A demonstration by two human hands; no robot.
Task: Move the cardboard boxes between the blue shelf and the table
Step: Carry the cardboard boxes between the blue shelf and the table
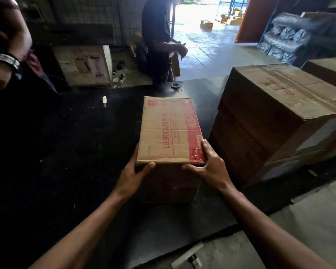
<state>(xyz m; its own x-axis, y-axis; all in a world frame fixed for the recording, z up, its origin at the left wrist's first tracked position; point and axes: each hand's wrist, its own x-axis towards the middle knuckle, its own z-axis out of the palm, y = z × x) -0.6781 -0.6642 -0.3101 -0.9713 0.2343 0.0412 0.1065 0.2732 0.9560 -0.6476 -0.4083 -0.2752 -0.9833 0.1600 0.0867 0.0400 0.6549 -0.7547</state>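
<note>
**Both grips on the red-printed box at the worktop**

My left grip and right grip each clasp a near top corner of the red-printed box. On each, the thumb lies across the near face and the fingers run along the side, so the box is clamped between the 2. The box stands upright on the dark worktop, or only just above it; I cannot tell whether its base is bearing weight.

Just right of the right grip, close to the box but not touching it, is a stack of large cardboard boxes. 1 more box shows beyond that, at the frame edge. Far ahead and to the right stands the blue shelf, loaded with dark wrapped bundles; its upper part is too blurred to read.

Ahead of the grips, past the far edge of the worktop, a person stands in the light from the doorway. Far to the left, another person's arm with a wristband reaches in.

As I judge it, the task is partway along. Several boxes sit at the worktop, and this 1 is either being set down or being picked up for the carry to the shelf. The frame does not show which.
</note>
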